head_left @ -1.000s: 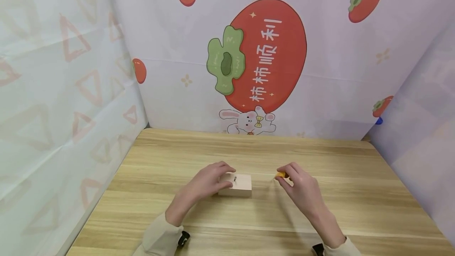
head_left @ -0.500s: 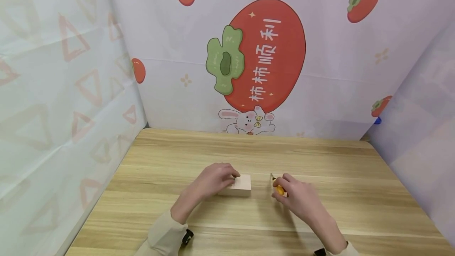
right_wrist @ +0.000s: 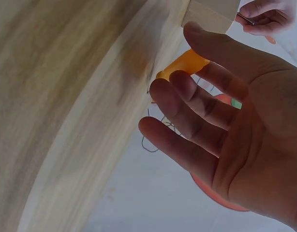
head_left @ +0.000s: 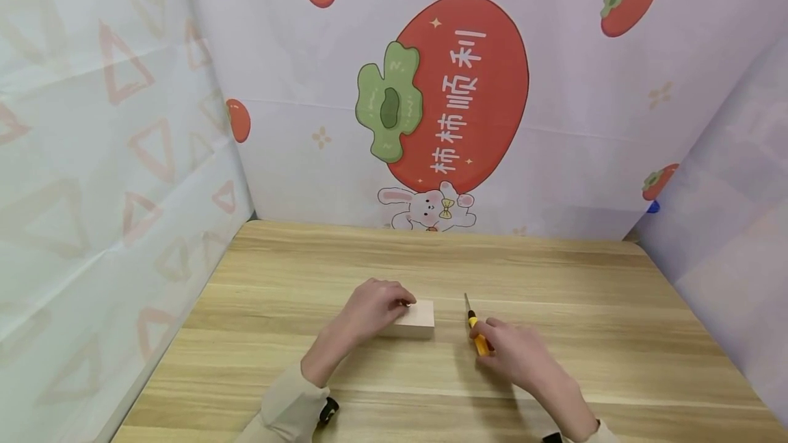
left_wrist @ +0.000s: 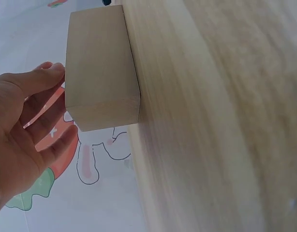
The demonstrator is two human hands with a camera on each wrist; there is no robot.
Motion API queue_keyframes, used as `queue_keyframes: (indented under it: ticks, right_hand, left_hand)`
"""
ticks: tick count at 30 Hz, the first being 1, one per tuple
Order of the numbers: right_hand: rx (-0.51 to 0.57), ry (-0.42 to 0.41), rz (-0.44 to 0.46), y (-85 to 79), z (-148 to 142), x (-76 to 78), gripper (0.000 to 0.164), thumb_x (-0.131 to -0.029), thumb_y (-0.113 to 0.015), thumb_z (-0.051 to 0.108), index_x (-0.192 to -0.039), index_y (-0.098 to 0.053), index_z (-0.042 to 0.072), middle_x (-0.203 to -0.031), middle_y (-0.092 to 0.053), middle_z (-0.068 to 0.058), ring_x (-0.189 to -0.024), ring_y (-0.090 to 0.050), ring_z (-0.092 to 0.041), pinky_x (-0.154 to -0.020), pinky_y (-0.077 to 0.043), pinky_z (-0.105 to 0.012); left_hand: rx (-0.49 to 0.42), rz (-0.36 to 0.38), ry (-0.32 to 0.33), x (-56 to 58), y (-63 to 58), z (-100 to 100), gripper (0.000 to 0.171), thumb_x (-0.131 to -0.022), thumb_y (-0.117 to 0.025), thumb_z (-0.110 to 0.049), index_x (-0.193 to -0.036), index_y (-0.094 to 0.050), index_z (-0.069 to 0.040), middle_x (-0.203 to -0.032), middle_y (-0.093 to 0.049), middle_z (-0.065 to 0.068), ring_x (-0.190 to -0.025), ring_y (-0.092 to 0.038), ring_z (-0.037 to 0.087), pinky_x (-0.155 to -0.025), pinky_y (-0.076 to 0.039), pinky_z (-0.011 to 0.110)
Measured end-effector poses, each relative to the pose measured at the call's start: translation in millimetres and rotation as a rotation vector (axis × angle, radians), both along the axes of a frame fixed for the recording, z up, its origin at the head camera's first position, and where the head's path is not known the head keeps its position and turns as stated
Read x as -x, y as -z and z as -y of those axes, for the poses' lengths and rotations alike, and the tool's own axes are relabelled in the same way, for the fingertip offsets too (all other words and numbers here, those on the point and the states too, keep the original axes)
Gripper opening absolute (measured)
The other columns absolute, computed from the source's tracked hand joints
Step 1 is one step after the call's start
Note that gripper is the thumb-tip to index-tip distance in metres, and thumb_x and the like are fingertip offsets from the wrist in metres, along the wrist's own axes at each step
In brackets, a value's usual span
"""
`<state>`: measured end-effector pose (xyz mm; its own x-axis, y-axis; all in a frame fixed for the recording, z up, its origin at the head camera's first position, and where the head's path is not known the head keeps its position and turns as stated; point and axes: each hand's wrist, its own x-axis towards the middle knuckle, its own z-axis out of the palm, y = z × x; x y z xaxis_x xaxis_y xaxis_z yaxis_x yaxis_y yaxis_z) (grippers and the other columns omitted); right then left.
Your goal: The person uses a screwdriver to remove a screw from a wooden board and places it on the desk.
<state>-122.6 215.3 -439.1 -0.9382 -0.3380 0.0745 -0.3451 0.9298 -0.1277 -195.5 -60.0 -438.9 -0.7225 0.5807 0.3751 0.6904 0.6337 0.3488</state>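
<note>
A pale wooden block [head_left: 420, 316] lies on the table, and my left hand [head_left: 374, 310] is at its top. Thumb and fingers there pinch a small dark screw [right_wrist: 247, 20], seen past the block in the right wrist view. In the left wrist view the block [left_wrist: 101, 63] hides the screw, with the left hand [left_wrist: 22, 116] beside it. To the right of the block, my right hand [head_left: 520, 355] holds a screwdriver [head_left: 481, 344] by its yellow-orange handle between thumb and fingers. Its thin metal shaft points away from me. Fingers partly cover the handle [right_wrist: 185, 64] in the right wrist view.
The wood-grain table [head_left: 308, 265] ends at a printed cloth backdrop [head_left: 289, 169]. Cloth walls stand left [head_left: 92, 224] and right [head_left: 739, 224]. A small blue object [head_left: 653, 207] shows at the back right corner.
My left fingers have closed in on the screw on the block. The right hand has moved toward me and left slightly, and the screwdriver has turned so its shaft points away.
</note>
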Motion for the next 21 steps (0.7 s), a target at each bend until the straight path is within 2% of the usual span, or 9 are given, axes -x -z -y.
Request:
queue_keyframes:
  ticks: [5,8,12,21]
  right_hand:
    - [0.004,0.011,0.028,-0.7,1,-0.9,0.028,-0.071,-0.082,0.023,-0.096,-0.07,0.025,-0.076,-0.055,0.015,-0.06,-0.042,-0.004,-0.053,-0.033,-0.022]
    - [0.007,0.024,0.057,-0.2,2,-1.2,0.028,-0.071,-0.083,0.023,-0.096,-0.07,0.025,-0.078,-0.057,0.014,-0.062,-0.043,-0.004,-0.053,-0.034,-0.023]
    - [0.011,0.033,0.079,1.2,3,-0.9,0.029,-0.071,-0.084,0.023,-0.096,-0.07,0.026,-0.079,-0.057,0.014,-0.063,-0.044,-0.005,-0.053,-0.035,-0.024]
    - [0.017,0.014,0.095,1.8,2,-1.4,0.031,-0.07,-0.085,0.026,-0.097,-0.069,0.025,-0.079,-0.056,0.014,-0.063,-0.043,-0.005,-0.052,-0.034,-0.024]
  left_hand:
    - [-0.041,0.032,-0.023,1.8,3.5,0,0.01,-0.086,-0.078,-0.019,-0.096,-0.078,-0.02,-0.089,-0.074,-0.01,-0.077,-0.066,0.0,-0.078,-0.054,0.023]
    - [-0.081,0.092,-0.024,1.4,4.4,0,0.012,-0.087,-0.077,-0.019,-0.098,-0.077,-0.018,-0.091,-0.074,-0.008,-0.079,-0.065,0.0,-0.075,-0.055,0.018]
    - [-0.154,0.173,-0.014,-1.0,3.0,1,0.014,-0.088,-0.076,-0.016,-0.102,-0.076,-0.014,-0.094,-0.072,-0.005,-0.083,-0.065,0.004,-0.076,-0.056,0.017]
    - [-0.354,0.228,0.065,-3.2,0.1,11,0.016,-0.086,-0.074,-0.001,-0.103,-0.075,-0.004,-0.092,-0.07,0.003,-0.079,-0.067,0.009,-0.07,-0.057,0.018]
